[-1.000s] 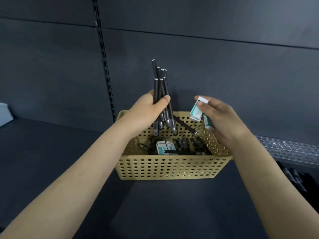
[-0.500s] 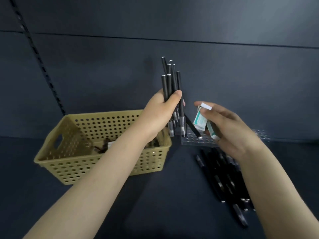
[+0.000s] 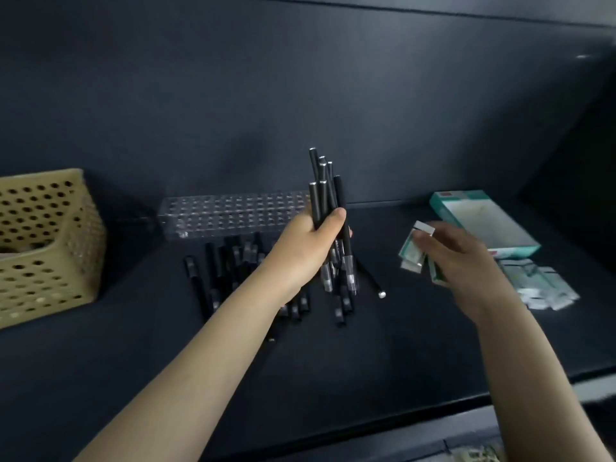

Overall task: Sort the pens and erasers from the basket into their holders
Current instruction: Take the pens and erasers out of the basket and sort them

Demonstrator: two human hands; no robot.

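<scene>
While the left hand [image 3: 310,248] at frame centre curls round six black pens [image 3: 321,195] held upright, the right hand [image 3: 466,265] beside it pinches what look like three erasers [image 3: 413,251], blurred. One clear holed rack [image 3: 233,215] stands behind, with loose pens [image 3: 226,271] heaped on the shelf [image 3: 366,345] before it, too overlapped to count. One tan basket [image 3: 50,255] sits at the left edge; one green box [image 3: 480,221] and a cluster of loose erasers [image 3: 536,285] lie at right.

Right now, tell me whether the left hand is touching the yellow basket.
Apart. The head view shows the left hand gripping pens well right of the basket, with dark shelf between them.
</scene>
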